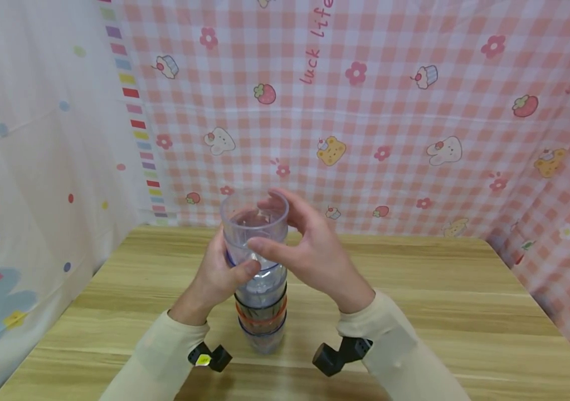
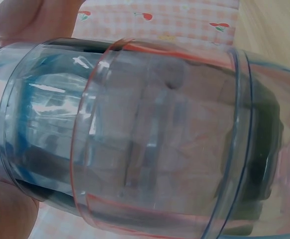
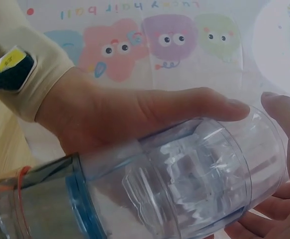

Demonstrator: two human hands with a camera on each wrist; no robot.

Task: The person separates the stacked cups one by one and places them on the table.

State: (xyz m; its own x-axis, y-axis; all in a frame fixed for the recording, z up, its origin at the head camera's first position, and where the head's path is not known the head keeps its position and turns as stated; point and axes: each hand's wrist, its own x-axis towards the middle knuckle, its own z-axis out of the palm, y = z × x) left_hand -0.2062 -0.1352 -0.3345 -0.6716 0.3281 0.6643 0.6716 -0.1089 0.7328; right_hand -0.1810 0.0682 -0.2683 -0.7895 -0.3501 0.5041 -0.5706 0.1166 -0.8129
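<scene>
A person's two hands hold the upper part of a stack of clear cups (image 1: 263, 288), which stands close to upright, mouths upward, near the middle of the wooden worktop (image 1: 445, 301); whether its base touches the wood is hard to tell. The left hand (image 1: 214, 275) has its grip clasped round the stack below the top cup (image 1: 246, 233), thumb along the near side. The right hand (image 1: 317, 256) curls its grip round that top cup, thumb in front and fingers at the far side near the rim. Lower down, dark, orange-red and blue rims ring the nested cups. A black wrist device sits at each pale sleeve (image 1: 410, 345). Behind the worktop hangs a pink checked cloth (image 1: 390, 111), and at the left a white cloth (image 1: 29, 167).
</scene>
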